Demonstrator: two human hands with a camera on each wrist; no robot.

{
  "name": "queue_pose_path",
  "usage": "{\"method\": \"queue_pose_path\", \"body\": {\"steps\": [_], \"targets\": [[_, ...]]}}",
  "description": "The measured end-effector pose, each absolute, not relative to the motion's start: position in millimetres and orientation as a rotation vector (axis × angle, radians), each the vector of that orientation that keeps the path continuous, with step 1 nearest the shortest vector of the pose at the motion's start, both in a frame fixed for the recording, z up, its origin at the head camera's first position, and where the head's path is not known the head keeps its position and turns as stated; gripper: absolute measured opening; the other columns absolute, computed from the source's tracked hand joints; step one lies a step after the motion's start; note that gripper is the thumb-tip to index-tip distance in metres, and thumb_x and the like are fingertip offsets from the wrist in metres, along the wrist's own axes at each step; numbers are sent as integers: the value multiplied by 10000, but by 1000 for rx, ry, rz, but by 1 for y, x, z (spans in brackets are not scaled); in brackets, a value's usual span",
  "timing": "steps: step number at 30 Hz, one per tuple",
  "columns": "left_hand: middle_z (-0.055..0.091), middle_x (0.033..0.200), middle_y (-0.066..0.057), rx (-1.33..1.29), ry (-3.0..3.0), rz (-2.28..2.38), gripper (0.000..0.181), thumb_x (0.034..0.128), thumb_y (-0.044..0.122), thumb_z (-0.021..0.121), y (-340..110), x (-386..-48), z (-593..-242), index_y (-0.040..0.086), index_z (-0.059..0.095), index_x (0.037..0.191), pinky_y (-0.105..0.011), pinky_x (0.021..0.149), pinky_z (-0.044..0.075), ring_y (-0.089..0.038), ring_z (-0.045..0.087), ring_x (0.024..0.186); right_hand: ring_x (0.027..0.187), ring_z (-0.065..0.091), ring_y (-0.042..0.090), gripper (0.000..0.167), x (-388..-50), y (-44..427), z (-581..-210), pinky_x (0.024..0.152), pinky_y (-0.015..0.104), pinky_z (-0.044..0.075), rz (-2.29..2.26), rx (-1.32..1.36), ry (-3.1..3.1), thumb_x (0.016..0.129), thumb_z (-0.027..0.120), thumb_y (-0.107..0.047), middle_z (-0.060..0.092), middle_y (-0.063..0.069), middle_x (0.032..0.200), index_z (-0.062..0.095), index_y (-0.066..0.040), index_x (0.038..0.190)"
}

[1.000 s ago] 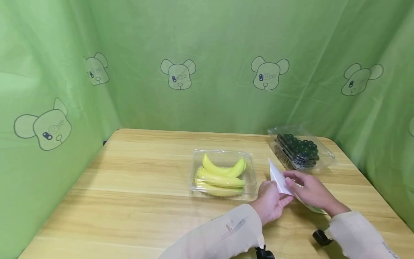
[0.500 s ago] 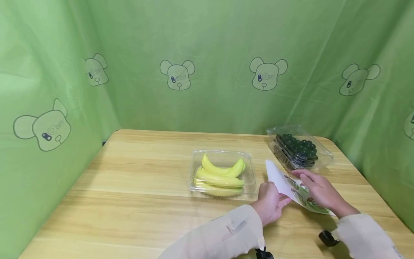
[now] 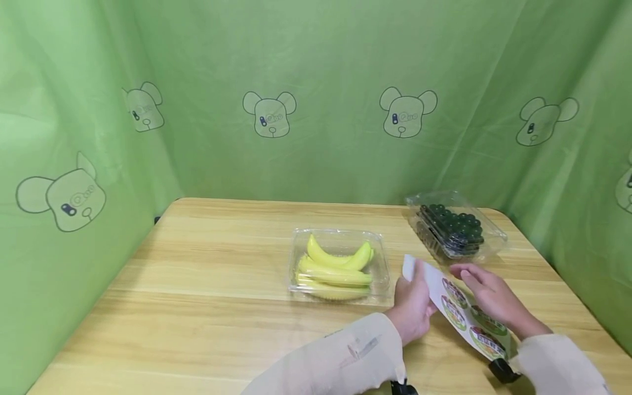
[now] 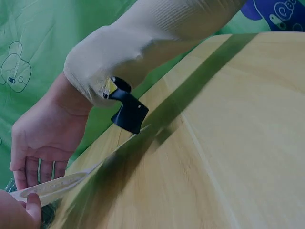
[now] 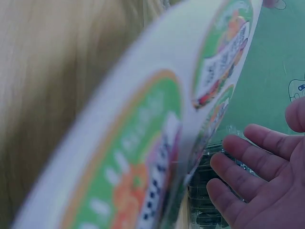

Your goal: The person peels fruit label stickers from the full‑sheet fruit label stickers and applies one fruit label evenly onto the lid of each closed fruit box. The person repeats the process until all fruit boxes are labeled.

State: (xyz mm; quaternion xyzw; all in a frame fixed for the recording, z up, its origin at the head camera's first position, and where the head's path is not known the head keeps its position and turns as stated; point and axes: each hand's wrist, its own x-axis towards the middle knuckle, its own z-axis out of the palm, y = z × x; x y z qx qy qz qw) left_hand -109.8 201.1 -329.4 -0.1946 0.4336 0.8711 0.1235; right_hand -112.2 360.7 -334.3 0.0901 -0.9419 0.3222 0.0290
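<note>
My left hand (image 3: 413, 308) pinches one end of a white sheet of round fruit stickers (image 3: 456, 310) above the table's right side. Green-rimmed printed labels fill the sheet's face, and its lower end slopes down toward the right wrist. Just beyond the sheet, my right hand (image 3: 496, 296) hovers with relaxed fingers, holding nothing. In the right wrist view, the sticker sheet (image 5: 157, 124) looms large and blurred, apart from the spread fingers (image 5: 238, 176). From the left wrist, the sheet (image 4: 57, 187) appears nearly edge-on, with my left thumb (image 4: 33, 210) against it.
A clear plastic box (image 3: 380, 269) with yellow bananas (image 3: 336, 269) stands left of my hands. Another clear box (image 3: 494, 236) with dark green grapes (image 3: 451, 225) sits at the back right corner. Green curtains (image 3: 336, 164) surround the wooden table (image 3: 197, 307).
My right hand has let go of the sticker sheet and shifted slightly right. The bent sheet has straightened and swung lower, turning its printed face into view. My left hand stays almost in place.
</note>
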Motion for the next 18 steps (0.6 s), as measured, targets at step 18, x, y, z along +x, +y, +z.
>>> {"method": "queue_pose_path", "body": {"steps": [18], "targets": [[569, 840, -95, -588, 1421, 2462, 60, 953, 63, 545, 203, -108, -335, 36, 540, 1006, -246, 584, 395, -185, 458, 637, 1151, 462, 539, 419, -114, 362, -336, 880, 695, 363, 968, 248, -2887, 1067, 336, -229, 529, 340, 1262, 513, 76, 1295]]}}
